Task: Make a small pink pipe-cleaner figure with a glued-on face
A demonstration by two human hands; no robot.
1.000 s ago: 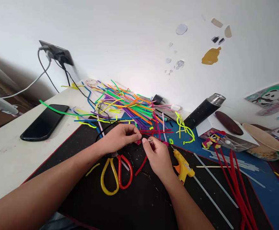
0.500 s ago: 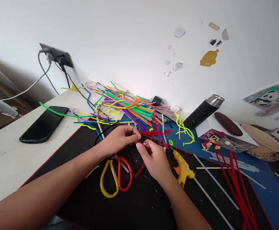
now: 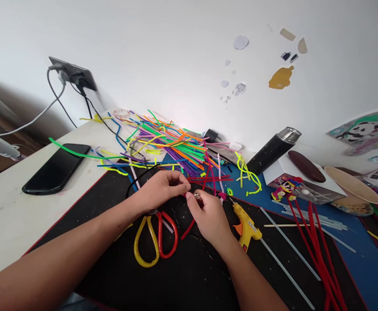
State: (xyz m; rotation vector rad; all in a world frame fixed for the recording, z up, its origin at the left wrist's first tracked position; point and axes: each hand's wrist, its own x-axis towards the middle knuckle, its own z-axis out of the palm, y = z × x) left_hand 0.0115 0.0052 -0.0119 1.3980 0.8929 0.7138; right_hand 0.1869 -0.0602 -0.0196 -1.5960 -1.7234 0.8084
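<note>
My left hand [image 3: 168, 188] is closed in a pinch, its thumb and forefinger meeting a tiny pink-red end between the two hands. Curled around a small red-and-white pipe-cleaner piece [image 3: 198, 197], my right hand [image 3: 210, 218] hides most of it, and its thumb tip almost touches the left fingertips. Below the left wrist lie scissors [image 3: 158, 246] with one yellow and one red handle loop. A yellow glue gun [image 3: 249, 231] rests just right of my right hand. One red pipe cleaner [image 3: 188, 229] shows under the right hand.
Behind the hands spreads a heap of colourful pipe cleaners [image 3: 172, 142]. A black phone [image 3: 57, 170] lies at left on the pale table. To the right are a leaning black flask [image 3: 273, 151], a small pipe-cleaner figure [image 3: 287, 190], clear glue sticks [image 3: 289, 242] and red pipe cleaners [image 3: 321, 250].
The whole view has shifted slightly. Both hands keep their grip, with the fingertips a little closer together at the small pink-red end.
</note>
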